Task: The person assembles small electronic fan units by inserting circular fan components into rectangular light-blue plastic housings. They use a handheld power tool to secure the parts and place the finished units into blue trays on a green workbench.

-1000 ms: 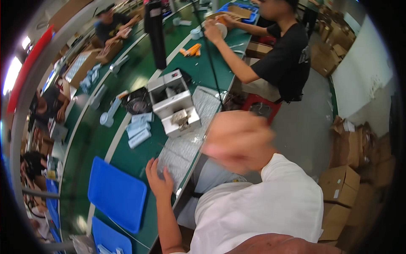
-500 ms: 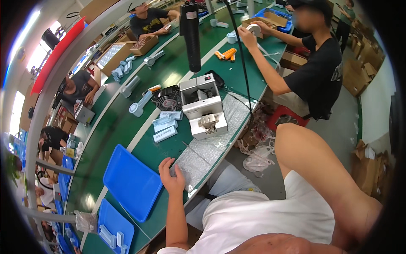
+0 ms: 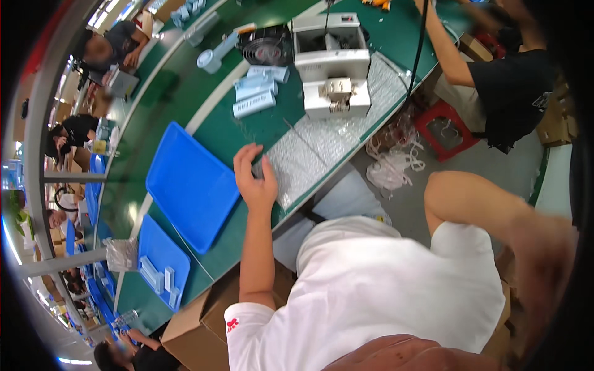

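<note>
My left hand (image 3: 257, 182) rests at the table's near edge with its fingers apart, holding nothing. It lies between a large blue tray (image 3: 192, 185) and a sheet of bubble wrap (image 3: 297, 164), close to both. A thin dark rod (image 3: 304, 143) lies on the wrap. Beyond it stands a grey-white box-shaped machine (image 3: 334, 68) with a metal block on its front. My right hand (image 3: 547, 247) is raised off to the right, away from the table. It is smeared by motion, so its fingers cannot be made out.
Light-blue boxes (image 3: 255, 93), a black cooling fan (image 3: 266, 44) and a light-blue handheld fan (image 3: 210, 60) lie left of the machine. A smaller blue tray (image 3: 164, 256) holds several pale boxes. A co-worker (image 3: 513, 93) sits at the right, near a red stool (image 3: 442, 127).
The view has tilted down, so the table things sit higher in it. My right arm has swung, and its blurred hand now shows at the right. My left hand keeps its place by the tray.
</note>
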